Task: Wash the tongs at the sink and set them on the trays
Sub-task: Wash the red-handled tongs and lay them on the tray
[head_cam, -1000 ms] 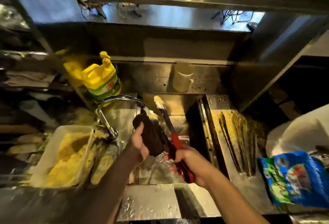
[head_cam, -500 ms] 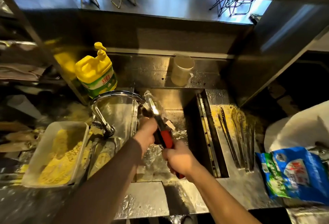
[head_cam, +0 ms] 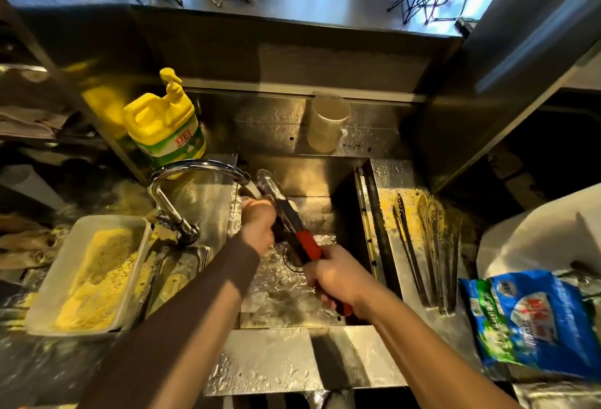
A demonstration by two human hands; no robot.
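Since earlier, one pair of red-handled tongs [head_cam: 294, 229] moved under the faucet [head_cam: 198, 169]. Right hand [head_cam: 338, 278] grips its handle; left hand [head_cam: 260, 224] curls round its middle at 11 o'clock.

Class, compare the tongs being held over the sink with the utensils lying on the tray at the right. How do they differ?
The held tongs have red handles; the utensils on the tray look plain dark metal. The held tongs are gripped by the right hand, tips raised toward the tap; the tray utensils lie flat, untouched. The held tongs are over the sink; the others rest beside it. Both are long and slender.
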